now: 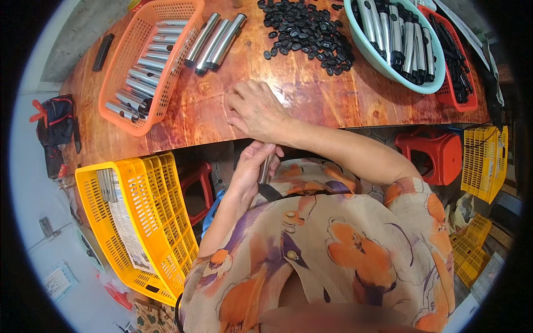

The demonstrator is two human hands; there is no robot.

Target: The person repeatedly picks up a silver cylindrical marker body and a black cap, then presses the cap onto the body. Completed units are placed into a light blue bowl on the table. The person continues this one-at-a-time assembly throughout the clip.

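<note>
My left hand [247,173], at the table's near edge by my lap, is closed round a metal tube [266,171]. A black strip-like part [270,192] shows at the tube's lower end. Just above it, my right hand [260,111] is back up over the table with its fingers curled in; whatever they hold is hidden. Its wrist crosses close over the left hand's fingers. Beyond the right hand, several silver tubes with black ends [214,43] lie side by side. A loose spread of small black oval parts [305,36] lies farther right on the wooden table [183,119].
An orange basket [145,126] of silver tubes stands at left. At right are a pale blue basin [425,87] of tubes and a red basket [463,105] of black parts. Yellow crates [136,216] and a red stool [436,155] stand below the table's edge.
</note>
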